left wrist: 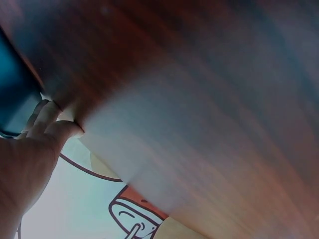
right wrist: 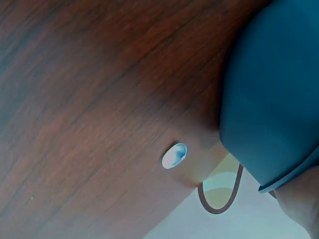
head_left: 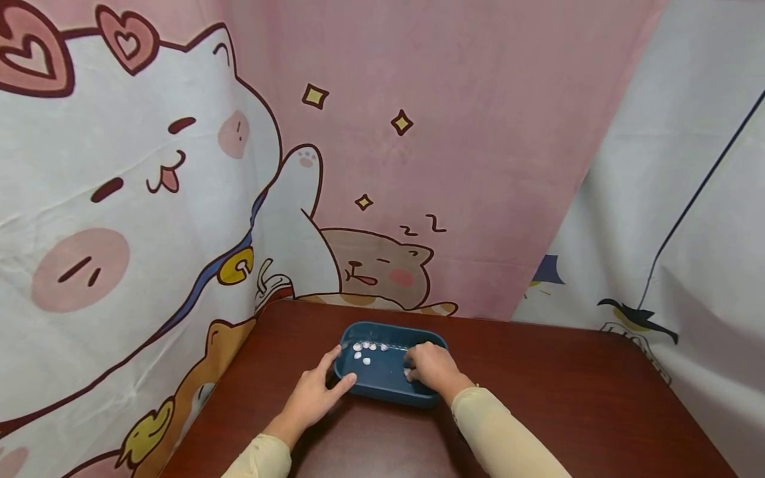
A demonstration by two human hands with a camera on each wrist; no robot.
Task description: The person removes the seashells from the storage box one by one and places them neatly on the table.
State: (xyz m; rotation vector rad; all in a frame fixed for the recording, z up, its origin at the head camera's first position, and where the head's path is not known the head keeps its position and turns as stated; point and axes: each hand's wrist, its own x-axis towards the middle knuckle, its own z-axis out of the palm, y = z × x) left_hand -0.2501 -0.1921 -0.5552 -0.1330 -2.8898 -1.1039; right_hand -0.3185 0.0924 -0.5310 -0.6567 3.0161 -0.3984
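Observation:
A dark blue tray (head_left: 382, 393) with a raised rim stands on the table. Several small white shells (head_left: 366, 361) lie loose in its left half. My left hand (head_left: 312, 397) rests at the tray's left end, thumb and fingers spread against the rim. In the left wrist view the fingers of this hand (left wrist: 35, 144) reach out along the tray's side. My right hand (head_left: 431, 366) reaches down into the tray's right end, fingers bent. Its fingertips pinch a small white shell (head_left: 408, 374), partly covered by them. In the right wrist view most of this hand is hidden by the tray wall (right wrist: 271, 99).
Another small white shell (right wrist: 174, 156) lies on the table outside the tray in the right wrist view. The reddish-brown wooden table (head_left: 556, 392) reaches back to a pink and white cartoon-printed cloth (head_left: 478, 166), which also hangs along both sides.

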